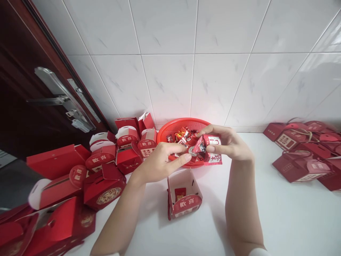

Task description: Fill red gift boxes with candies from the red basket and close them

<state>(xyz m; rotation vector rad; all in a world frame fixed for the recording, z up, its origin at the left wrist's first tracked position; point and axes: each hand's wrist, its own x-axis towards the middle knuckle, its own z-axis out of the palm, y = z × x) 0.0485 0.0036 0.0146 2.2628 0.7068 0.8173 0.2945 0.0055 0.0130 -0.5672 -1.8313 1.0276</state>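
Observation:
My right hand (pixel 226 144) grips several candy packets over the basket's right side, among them a red-and-white packet (pixel 214 160) and a pointed red-and-black packet (pixel 201 146). My left hand (pixel 162 161) is over the basket's front left, thumb and fingers closed around a wrapped candy with a round pale label (pixel 192 151). Beneath both hands, the red plastic basket (pixel 173 124) holds many small wrapped candies. In front of it stands an open red gift box (pixel 183 208), white inside, with a small red packet (pixel 180 193) in it.
Closed and part-folded red gift boxes (pixel 109 193) crowd the left side. More red boxes with cord handles (pixel 301 167) cluster at the right of the white table (pixel 287 220). Behind is a tiled wall (pixel 167 81); a dark door with a metal handle (pixel 50 100) is at left.

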